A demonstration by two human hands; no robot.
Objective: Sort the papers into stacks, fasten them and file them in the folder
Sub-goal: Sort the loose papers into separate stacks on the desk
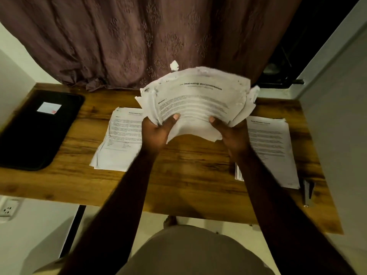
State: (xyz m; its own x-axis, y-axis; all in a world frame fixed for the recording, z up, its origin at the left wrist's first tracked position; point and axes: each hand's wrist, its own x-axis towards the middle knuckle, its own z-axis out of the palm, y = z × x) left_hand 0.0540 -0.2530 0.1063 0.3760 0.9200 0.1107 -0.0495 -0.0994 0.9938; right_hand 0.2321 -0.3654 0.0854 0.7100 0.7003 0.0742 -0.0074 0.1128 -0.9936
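Observation:
A thick, ragged bundle of printed papers (195, 100) is held up above the wooden table (188, 165), its top sheet headed "Internship Documentation". My left hand (158, 132) grips its lower left corner with the thumb on top. My right hand (230, 133) grips the lower right corner the same way. One paper stack (117, 139) lies flat on the table at the left. Another paper stack (272, 147) lies at the right. A black folder (37, 132) with a small white label sits at the table's left end. A grey stapler (308, 192) lies near the right front corner.
A brown curtain (149, 42) hangs behind the table and drapes onto its back edge. A white wall (337, 116) closes in the right side. A socket (8, 209) sits below the table at the left.

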